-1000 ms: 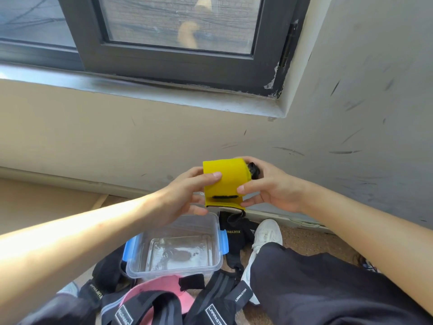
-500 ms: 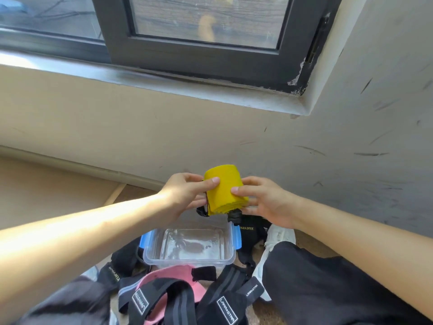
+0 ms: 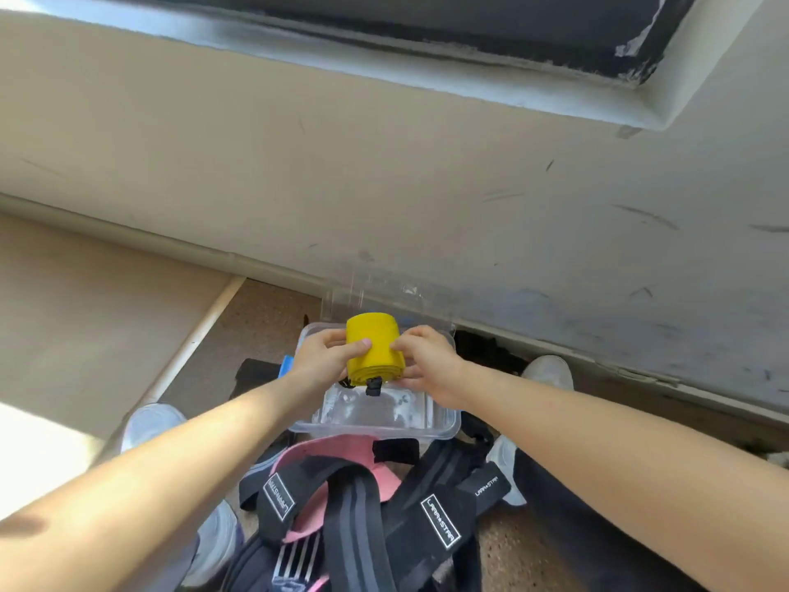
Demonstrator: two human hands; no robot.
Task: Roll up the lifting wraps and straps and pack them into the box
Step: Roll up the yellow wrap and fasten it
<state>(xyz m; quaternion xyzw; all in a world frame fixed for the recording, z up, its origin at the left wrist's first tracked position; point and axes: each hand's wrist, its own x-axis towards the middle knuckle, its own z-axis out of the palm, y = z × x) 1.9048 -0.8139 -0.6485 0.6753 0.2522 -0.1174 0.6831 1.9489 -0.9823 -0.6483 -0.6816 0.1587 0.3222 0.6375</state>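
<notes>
A rolled yellow wrap (image 3: 372, 349) with a small black end piece hanging below it sits between both hands, just above the open clear plastic box (image 3: 375, 425). My left hand (image 3: 322, 361) grips its left side with the thumb across the front. My right hand (image 3: 427, 361) grips its right side. The box stands on the floor in front of me, and its inside looks bare. A pile of loose black straps (image 3: 439, 523) and a pink wrap (image 3: 337, 452) lies on the floor below the box.
The box's clear lid (image 3: 384, 292) leans against the wall behind it. White shoes (image 3: 548, 371) flank the box, one at the left (image 3: 153, 420). A beige panel lies at the left. A wall with a window sill rises straight ahead.
Both hands have carried the yellow roll down from chest height to just over the box. The view has tilted down, so the box lies under the roll.
</notes>
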